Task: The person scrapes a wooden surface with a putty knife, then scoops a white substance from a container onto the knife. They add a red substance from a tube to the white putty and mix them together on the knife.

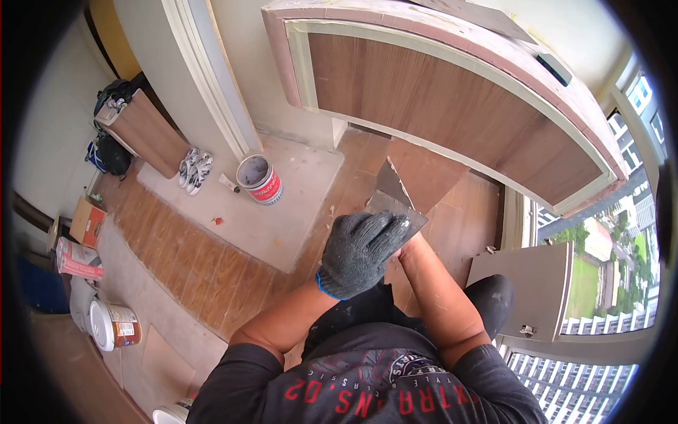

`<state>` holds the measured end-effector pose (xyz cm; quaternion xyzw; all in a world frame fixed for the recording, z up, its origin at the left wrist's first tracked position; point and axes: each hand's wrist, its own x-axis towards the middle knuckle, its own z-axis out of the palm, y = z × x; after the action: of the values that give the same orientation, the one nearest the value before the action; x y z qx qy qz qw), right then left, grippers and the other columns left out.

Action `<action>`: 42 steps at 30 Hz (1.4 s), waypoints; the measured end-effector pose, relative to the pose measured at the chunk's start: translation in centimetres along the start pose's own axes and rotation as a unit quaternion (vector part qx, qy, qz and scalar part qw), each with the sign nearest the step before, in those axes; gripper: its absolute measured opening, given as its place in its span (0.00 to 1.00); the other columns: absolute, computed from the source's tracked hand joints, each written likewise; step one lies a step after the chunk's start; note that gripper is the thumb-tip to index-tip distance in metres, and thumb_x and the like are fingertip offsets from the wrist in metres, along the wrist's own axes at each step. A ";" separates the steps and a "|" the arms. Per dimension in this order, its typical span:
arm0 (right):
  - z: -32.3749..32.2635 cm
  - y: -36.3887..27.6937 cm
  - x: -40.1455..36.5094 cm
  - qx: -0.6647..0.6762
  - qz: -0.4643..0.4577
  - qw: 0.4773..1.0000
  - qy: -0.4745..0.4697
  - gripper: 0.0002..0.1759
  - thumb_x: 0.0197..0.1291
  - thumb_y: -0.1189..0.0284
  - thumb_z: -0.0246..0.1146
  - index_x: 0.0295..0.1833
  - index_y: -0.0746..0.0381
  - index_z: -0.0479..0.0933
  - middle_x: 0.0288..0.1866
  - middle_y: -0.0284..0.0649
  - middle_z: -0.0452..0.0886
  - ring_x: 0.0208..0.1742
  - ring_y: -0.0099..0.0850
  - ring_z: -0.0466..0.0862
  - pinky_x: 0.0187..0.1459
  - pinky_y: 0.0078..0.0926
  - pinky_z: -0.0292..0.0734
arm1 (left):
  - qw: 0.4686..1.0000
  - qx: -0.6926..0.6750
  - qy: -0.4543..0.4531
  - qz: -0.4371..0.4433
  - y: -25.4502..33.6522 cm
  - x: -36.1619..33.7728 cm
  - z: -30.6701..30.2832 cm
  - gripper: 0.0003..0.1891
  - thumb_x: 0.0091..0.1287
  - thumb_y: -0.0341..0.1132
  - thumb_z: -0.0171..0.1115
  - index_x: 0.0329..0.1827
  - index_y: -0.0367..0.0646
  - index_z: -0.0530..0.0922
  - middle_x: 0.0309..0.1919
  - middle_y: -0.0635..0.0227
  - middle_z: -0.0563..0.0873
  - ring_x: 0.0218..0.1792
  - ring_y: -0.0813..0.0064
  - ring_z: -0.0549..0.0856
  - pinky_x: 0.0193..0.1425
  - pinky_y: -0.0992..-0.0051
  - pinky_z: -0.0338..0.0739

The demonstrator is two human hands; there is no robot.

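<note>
Masking tape (pixel 300 67) already frames the cabinet front (pixel 438 106), and with the gloved left hand (pixel 360 251) in a closed grip on a scraper (pixel 393 192) and the right hand (pixel 407 245) hidden behind it, its grip impossible to tell, filling looks barely begun.

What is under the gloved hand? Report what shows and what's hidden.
Metal scraper blades stick out from under the gloved left hand. The glove covers their handles and most of the right hand, so its grip cannot be seen.

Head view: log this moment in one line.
left hand gloved, gripping scraper blade | right hand mostly hidden behind it | bucket on floor
</note>
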<state>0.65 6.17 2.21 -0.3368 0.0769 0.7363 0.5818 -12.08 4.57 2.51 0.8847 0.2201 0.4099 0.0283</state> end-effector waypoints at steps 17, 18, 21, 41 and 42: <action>-3.6 -0.9 0.2 -0.170 -0.049 0.971 -0.158 0.23 0.72 0.60 0.63 0.62 0.67 0.75 0.51 0.45 0.86 0.49 0.38 0.88 0.57 0.41 0.83 | 0.736 -0.476 0.257 -0.408 -12.9 -0.6 -2.8 0.18 0.72 0.34 0.62 0.61 0.36 0.78 0.53 0.65 0.84 0.53 0.74 0.83 0.61 0.73 0.77; -4.0 -0.5 0.8 -0.175 -0.011 0.968 -0.178 0.23 0.72 0.61 0.63 0.62 0.67 0.75 0.51 0.45 0.86 0.49 0.38 0.89 0.56 0.41 0.83 | 0.688 -0.518 0.266 -0.432 -13.3 -1.4 -2.0 0.17 0.73 0.37 0.62 0.60 0.37 0.79 0.49 0.68 0.85 0.50 0.78 0.82 0.57 0.76 0.77; -4.0 1.4 2.0 -0.180 0.087 0.956 -0.214 0.21 0.72 0.65 0.62 0.61 0.68 0.76 0.50 0.46 0.87 0.50 0.38 0.89 0.56 0.41 0.83 | 0.688 -0.476 0.138 -0.530 -13.2 -3.7 -0.8 0.17 0.75 0.40 0.61 0.58 0.36 0.81 0.45 0.70 0.86 0.45 0.80 0.82 0.52 0.76 0.77; -1.6 0.3 2.0 -0.348 -0.261 0.895 0.096 0.35 0.74 0.54 0.57 0.67 0.78 0.67 0.66 0.59 0.76 0.64 0.44 0.80 0.66 0.38 0.74 | 0.996 0.071 -0.035 -0.039 -7.1 -6.7 -6.2 0.17 0.60 0.27 0.63 0.54 0.44 0.83 0.43 0.59 0.85 0.46 0.52 0.81 0.56 0.57 0.75; -1.2 1.1 1.2 -0.417 -0.283 0.850 0.153 0.40 0.73 0.52 0.58 0.69 0.80 0.65 0.67 0.63 0.75 0.66 0.45 0.79 0.67 0.36 0.72 | 0.993 0.094 -0.045 -0.047 -7.0 -6.4 -6.1 0.18 0.59 0.26 0.63 0.53 0.45 0.83 0.43 0.60 0.85 0.46 0.54 0.81 0.55 0.58 0.75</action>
<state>0.00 6.24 0.28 -0.6634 -0.2474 0.4418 0.5509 -22.79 7.43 0.36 0.8898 0.2971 0.3454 -0.0258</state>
